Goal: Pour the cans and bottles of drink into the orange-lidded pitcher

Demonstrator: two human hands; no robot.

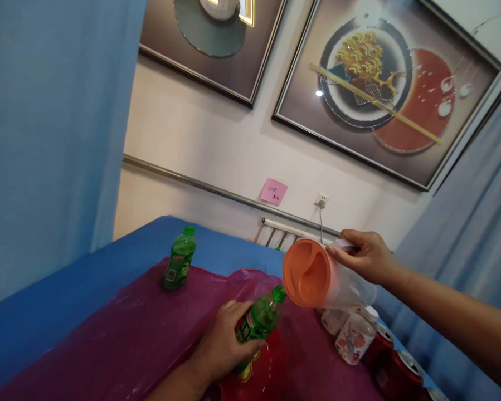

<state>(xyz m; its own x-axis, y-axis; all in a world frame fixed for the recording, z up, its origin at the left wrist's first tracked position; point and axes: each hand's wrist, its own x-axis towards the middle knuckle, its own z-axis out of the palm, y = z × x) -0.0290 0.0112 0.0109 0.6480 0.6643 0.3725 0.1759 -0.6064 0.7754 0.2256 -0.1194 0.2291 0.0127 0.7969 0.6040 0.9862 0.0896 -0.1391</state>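
My left hand [220,348] is closed around a green bottle [259,318] with a green cap, tilted to the right above a red bag or packet [263,372]. My right hand [365,256] grips the handle of a clear plastic jug with an orange lid [311,274], held tipped on its side in the air so the lid faces me, just right of the bottle's cap. The two do not touch.
A second green bottle [179,259] stands upright at the far left on a purple plastic sheet [120,334] over a blue tablecloth [45,312]. Small white bottles [353,337] and red cans [394,367] sit at the right. Blue curtains hang on both sides.
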